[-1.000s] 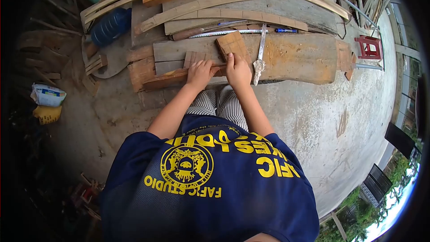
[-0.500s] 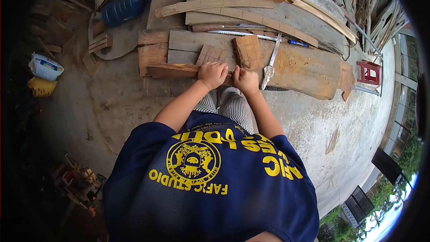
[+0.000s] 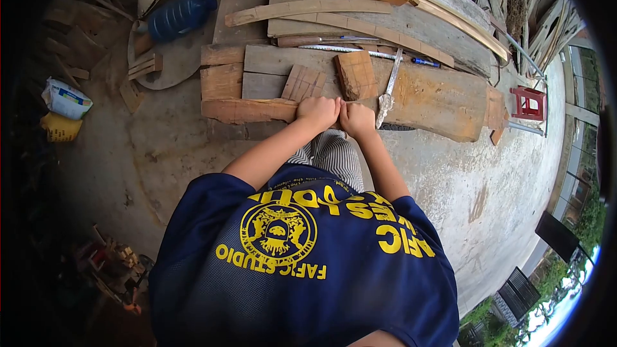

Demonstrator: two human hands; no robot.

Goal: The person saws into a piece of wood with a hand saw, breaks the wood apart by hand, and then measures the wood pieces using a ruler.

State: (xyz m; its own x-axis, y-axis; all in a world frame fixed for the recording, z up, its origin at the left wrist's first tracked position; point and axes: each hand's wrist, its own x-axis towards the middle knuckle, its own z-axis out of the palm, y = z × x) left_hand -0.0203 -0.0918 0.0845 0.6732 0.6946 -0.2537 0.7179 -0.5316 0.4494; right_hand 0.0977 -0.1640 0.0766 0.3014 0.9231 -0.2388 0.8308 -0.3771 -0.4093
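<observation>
My left hand [image 3: 319,113] is closed over the right part of a rough reddish-brown wooden board [image 3: 250,110], which lies along the near edge of the bench. Right beside it, my right hand [image 3: 357,119] is closed too, the two nearly touching, and the board's right end is hidden beneath them. Just beyond the hands are a small wood block with pencil lines [image 3: 303,83] and a thicker marked wood block [image 3: 357,75]. A metal ruler-like tool with a whitish wrapped end [image 3: 386,101] lies to the right of my right hand.
The plank bench [image 3: 443,99] carries long wooden strips [image 3: 308,8], a steel rule [image 3: 321,47], a blue marker [image 3: 426,62] and a wooden-handled tool [image 3: 294,41]. A blue water bottle [image 3: 182,15] lies at the upper left. A red stool [image 3: 529,103] stands to the right.
My left hand has slid right along the board, closer to my right hand. The board has turned so that more of its reddish face shows.
</observation>
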